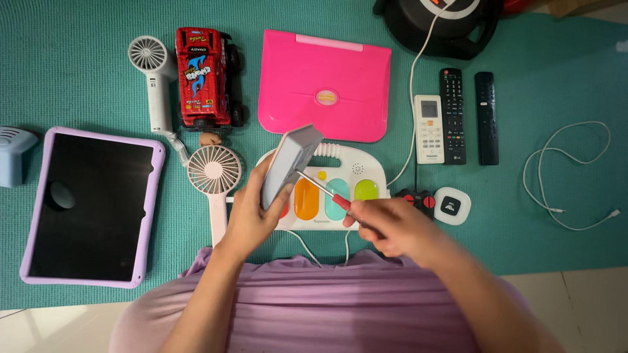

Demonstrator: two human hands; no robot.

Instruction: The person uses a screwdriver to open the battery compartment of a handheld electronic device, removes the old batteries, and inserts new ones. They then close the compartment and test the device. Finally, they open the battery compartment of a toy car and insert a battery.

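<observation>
1. The left hand (252, 212) is clamping around a small grey boxy device (288, 163), hard plastic with squared edges, holding it tilted up just above the toy piano (340, 189).
2. The right hand (386, 225) is closing on a slim screwdriver (320, 189) with a red handle; its thin metal shaft is reaching up-left, and the tip is touching the device's side, though the exact spot is blurred.
3. The toy piano, a rounded white plastic body with glossy orange, teal and green keys, is lying on the teal mat (78, 78), which has a fine woven texture.
4. Just behind the piano, a smooth pink toy laptop (325, 85) is lying shut.
5. To the left of the piano, a pale pink handheld fan (214, 176) with a round grille is lying flat; behind it, a white hair dryer (154, 78) and a red toy truck (204, 77) with black tyres are sitting side by side.
6. Well to the left of the piano, a tablet (91, 206) with a dark glassy screen is resting in a soft lilac case.
7. To the right of the piano, a white remote (429, 129) and two black remotes (452, 114) are lying parallel; a round white puck (451, 205) is sitting just beside the piano's right end.
8. Far right of the piano, a thin white cable (569, 176) is lying in loose loops.
</observation>
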